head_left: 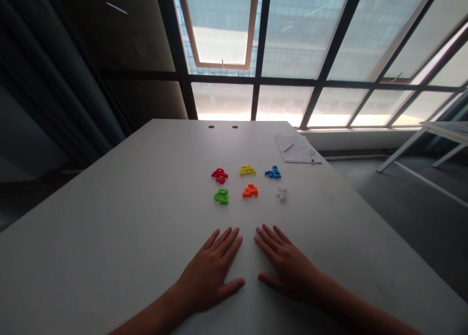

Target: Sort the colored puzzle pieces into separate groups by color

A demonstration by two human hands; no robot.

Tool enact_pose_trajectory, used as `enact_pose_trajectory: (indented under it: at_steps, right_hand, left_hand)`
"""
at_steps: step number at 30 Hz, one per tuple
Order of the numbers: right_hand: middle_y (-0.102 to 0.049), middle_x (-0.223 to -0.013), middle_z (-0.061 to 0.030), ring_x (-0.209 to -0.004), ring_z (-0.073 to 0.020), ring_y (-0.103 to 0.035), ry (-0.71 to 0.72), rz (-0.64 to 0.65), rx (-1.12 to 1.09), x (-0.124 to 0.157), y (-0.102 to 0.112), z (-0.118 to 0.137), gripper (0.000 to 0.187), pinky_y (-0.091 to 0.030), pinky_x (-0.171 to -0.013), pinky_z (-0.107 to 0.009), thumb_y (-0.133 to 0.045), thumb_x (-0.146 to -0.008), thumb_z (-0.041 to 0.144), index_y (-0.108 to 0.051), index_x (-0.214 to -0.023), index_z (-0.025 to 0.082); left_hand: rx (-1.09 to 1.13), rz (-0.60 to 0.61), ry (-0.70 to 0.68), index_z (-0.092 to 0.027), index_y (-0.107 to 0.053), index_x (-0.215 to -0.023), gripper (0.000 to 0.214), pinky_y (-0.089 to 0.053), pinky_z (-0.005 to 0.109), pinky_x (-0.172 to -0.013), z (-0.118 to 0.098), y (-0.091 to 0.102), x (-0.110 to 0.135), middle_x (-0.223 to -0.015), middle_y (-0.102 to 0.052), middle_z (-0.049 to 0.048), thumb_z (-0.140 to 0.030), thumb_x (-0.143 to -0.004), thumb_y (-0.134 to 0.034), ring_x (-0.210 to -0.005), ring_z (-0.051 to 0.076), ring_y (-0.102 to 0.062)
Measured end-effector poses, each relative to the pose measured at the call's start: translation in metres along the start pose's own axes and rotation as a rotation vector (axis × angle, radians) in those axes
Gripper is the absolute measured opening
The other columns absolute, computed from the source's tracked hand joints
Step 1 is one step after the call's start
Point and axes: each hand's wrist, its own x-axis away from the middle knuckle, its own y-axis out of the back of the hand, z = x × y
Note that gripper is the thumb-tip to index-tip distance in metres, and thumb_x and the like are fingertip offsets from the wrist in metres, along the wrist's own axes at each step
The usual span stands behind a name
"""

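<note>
Head view: left hand [208, 276] and right hand [287, 271] palm-down on worktop [91, 218], fingers spread wide, holding nothing. Orange piece [250, 190] nearest, ahead, between hands. Around it: green piece [221, 196], red piece [219, 175], yellow piece [247, 169], blue piece [273, 172], white piece [281, 193]. Paper [298, 148] beyond blue piece.

One white rectangular table [109, 218] holds six small chunky plastic pieces, one each in red [219, 175], yellow [247, 169], blue [273, 172], green [221, 196], orange [250, 191] and white [281, 193]. There are two slim pens [288, 147], one sheaf of white paper [298, 152], two round dark holes [211, 127], one bare left hand [210, 271] and one bare right hand [288, 269].
</note>
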Motion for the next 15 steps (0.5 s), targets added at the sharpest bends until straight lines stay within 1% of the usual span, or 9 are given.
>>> enact_pose_trajectory:
  at_steps: [3,9,15]
  right_hand:
    - [-0.024,-0.175,-0.0158,-0.163,-0.0351,-0.020,0.006,-0.015,-0.011,0.0000,-0.0002,-0.0006,0.083,-0.015,-0.134,-0.057,-0.063,-0.101,0.053,-0.033,-0.169,0.015]
    - [-0.029,-0.174,-0.0150,-0.163,-0.0346,-0.023,0.005,-0.050,-0.035,-0.0001,-0.0021,-0.0031,0.082,-0.016,-0.134,-0.057,-0.067,-0.098,0.051,-0.037,-0.168,0.019]
    - [-0.029,-0.174,-0.0152,-0.163,-0.0342,-0.022,-0.011,-0.034,-0.034,-0.0014,0.0009,-0.0019,0.081,-0.018,-0.134,-0.056,-0.066,-0.099,0.054,-0.040,-0.166,0.018]
  left_hand:
    - [-0.008,-0.010,-0.007,-0.024,-0.020,-0.173,0.089,-0.028,0.055,-0.130,0.0006,0.0012,-0.0004,-0.173,-0.033,0.0142,-0.068,-0.103,-0.050,-0.159,0.033,-0.036]
    - [-0.020,-0.040,-0.012,-0.025,-0.021,-0.173,0.089,-0.029,0.053,-0.130,0.0019,-0.0003,-0.0006,-0.173,-0.035,0.0134,-0.068,-0.102,-0.052,-0.157,0.032,-0.039]
    - [-0.017,-0.043,-0.020,-0.024,-0.023,-0.173,0.089,-0.027,0.053,-0.131,0.0032,-0.0007,-0.0003,-0.172,-0.036,0.0138,-0.067,-0.101,-0.054,-0.158,0.031,-0.037]
